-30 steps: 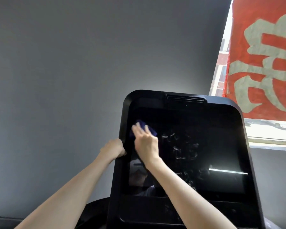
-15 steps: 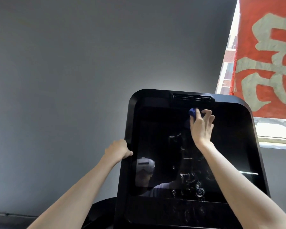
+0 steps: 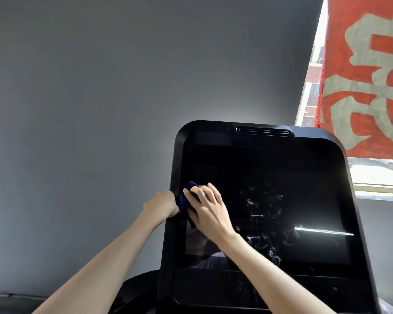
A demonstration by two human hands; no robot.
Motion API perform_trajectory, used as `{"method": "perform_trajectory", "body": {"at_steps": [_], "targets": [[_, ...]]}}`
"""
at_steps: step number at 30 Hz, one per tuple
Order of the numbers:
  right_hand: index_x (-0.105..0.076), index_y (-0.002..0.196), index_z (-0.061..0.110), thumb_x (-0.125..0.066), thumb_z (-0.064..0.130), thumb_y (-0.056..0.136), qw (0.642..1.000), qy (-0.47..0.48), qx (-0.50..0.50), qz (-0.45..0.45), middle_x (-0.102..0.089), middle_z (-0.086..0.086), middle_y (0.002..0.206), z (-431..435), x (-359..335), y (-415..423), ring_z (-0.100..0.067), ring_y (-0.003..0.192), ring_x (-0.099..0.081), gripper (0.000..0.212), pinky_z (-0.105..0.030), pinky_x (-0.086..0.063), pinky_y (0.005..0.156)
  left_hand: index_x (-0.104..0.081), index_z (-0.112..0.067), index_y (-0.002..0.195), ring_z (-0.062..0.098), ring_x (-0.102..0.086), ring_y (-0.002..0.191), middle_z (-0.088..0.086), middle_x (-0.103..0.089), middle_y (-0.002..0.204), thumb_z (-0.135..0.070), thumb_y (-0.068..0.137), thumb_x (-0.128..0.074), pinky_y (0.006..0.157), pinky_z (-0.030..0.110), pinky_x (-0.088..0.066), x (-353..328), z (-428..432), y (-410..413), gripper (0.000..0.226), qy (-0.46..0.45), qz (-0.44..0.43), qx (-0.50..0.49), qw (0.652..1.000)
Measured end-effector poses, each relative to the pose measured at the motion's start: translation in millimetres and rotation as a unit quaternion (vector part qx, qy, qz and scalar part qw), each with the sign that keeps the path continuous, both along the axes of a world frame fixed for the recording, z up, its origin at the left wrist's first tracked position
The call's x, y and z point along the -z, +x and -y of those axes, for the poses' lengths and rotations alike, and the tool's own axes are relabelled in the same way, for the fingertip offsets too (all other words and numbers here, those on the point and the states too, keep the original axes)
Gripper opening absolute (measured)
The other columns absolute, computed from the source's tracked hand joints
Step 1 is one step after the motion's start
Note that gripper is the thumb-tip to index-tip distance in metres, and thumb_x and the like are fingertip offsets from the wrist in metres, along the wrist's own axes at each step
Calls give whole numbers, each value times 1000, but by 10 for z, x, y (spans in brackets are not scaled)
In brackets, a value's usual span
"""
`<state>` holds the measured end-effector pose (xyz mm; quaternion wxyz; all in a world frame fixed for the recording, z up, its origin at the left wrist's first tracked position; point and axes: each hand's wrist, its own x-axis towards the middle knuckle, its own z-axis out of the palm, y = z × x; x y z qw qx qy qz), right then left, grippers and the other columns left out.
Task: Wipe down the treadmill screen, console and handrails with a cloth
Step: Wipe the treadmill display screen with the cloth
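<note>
A tall, black plastic console point(image 3: 213, 130) with rounded corners stands tilted back in front of a plain grey wall point(image 3: 100, 109), and most of its face is taken up by a glossy black treadmill screen point(image 3: 293, 177). The left hand point(image 3: 161, 203) grips the console's left edge about halfway up, its fingers curled round the rim and out of sight behind it. Just beside it, the right hand point(image 3: 208, 210) lies on the glass at the screen's left margin, the fingers spread and fairly straight, pressing a small dark blue cloth point(image 3: 186, 193) flat against the surface. The cloth shows as a bunched fold past the fingertips and along the thumb side, and the rest is hidden under the palm. The two hands are nearly touching, with the console's rim between them. To the right of the cloth, whitish swirling smears point(image 3: 263, 207) mark the middle of the screen and run down toward its lower edge, and a thin bright streak of reflected light point(image 3: 322, 231) crosses the lower right part. A ribbed vent slot point(image 3: 262, 132) sits in the top of the console, and a darker panel point(image 3: 281, 288) lies below the screen. At the upper right a bright window point(image 3: 377, 173) holds a red fabric banner point(image 3: 368, 75) with large pale characters.
</note>
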<state>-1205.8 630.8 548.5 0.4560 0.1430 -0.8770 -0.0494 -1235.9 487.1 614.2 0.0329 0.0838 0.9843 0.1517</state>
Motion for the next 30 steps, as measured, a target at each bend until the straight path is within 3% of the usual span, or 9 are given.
{"method": "perform_trajectory", "body": {"at_steps": [2,7,12,16,19,22,26,28,30], "targets": [[-54,130,12,-53,20,82,1000,2,2,2,-54,-3,133,-304,-83,-34,-24,129,-44,49,-39,-27,111,-57,-13,103,25,-61,99,5,-63,105,-36,89,-58,84,33,-46,8,12,-3,27,3,6,-1,1000],[-47,135,4,-59,-10,80,979,-188,81,-11,-42,-10,144,-1275,-495,55,-28,137,-33,58,-37,-21,114,-56,-9,97,22,-58,87,3,-54,86,-36,92,-55,79,31,-47,32,34,-4,28,21,6,14,1000],[-42,137,0,-51,-12,87,955,-265,130,-27,-36,-12,148,-1688,-801,94,-32,140,-26,52,-43,-16,117,-47,-9,75,21,-53,78,-1,-45,68,-36,92,-56,71,29,-43,61,45,-40,33,34,3,22,999],[-42,138,3,-48,-8,87,918,-369,140,-36,-33,-10,150,-1300,-754,-17,-31,142,-22,53,-43,-13,118,-41,-12,63,19,-54,72,0,-47,66,-36,91,-58,72,29,-45,25,39,-46,41,23,10,24,999],[-43,138,4,-51,-11,78,950,-303,72,-11,-34,-9,149,-635,-455,-54,-28,141,-24,63,-44,-16,117,-45,-12,63,19,-55,68,1,-51,63,-31,90,-59,75,29,-46,-62,1,-37,35,-11,26,10,1000],[-43,138,5,-52,-16,69,980,-193,-10,46,-34,-8,149,-79,-104,-29,-26,142,-21,73,-44,-15,117,-58,-12,88,17,-61,63,4,-64,68,-26,90,-54,71,25,-46,-187,-94,6,15,-53,60,-8,997],[-42,140,9,-56,-15,70,994,-36,-71,80,-35,-5,149,-266,-124,19,-23,140,-26,75,-38,-19,115,-55,-13,118,16,-68,75,4,-72,103,-30,92,-55,74,27,-43,-266,-172,39,31,-101,77,-24,992],[-46,137,9,-55,-15,71,995,-44,-45,72,-39,-7,147,-649,-276,21,-26,137,-34,71,-40,-27,112,-54,-12,121,16,-70,83,3,-70,104,-30,92,-56,76,28,-43,-248,-163,5,35,-100,75,-23,992],[-49,134,6,-51,-18,74,990,-135,18,38,-41,-11,145,-1145,-470,55,-32,134,-38,65,-42,-27,110,-55,-12,114,17,-66,74,3,-66,80,-32,92,-56,72,26,-44,-239,-148,-1,30,-91,76,-19,993]]}}
